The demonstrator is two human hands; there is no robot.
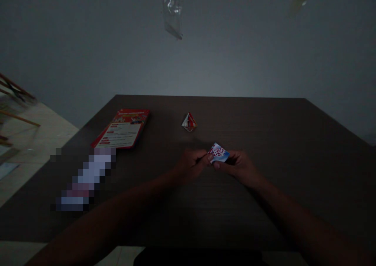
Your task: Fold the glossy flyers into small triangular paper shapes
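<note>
A small folded piece of printed paper (221, 153), blue and white with dark red marks, is held over the table between both hands. My left hand (194, 162) pinches its left corner, thumb on top. My right hand (239, 165) grips its lower right side, with the thumb near the bottom edge. Beyond the hands, a small folded paper shape (189, 122) in red and white rests on the table, touched by neither hand.
The dark wooden table (264, 133) stands against a grey wall (249, 54). On its left lies a stack of red printed leaflets (125, 129), with a blurred-out item (91, 176) nearer me. A clear plastic bag (173, 11) hangs on the wall. Wooden sticks (17, 90) show at far left.
</note>
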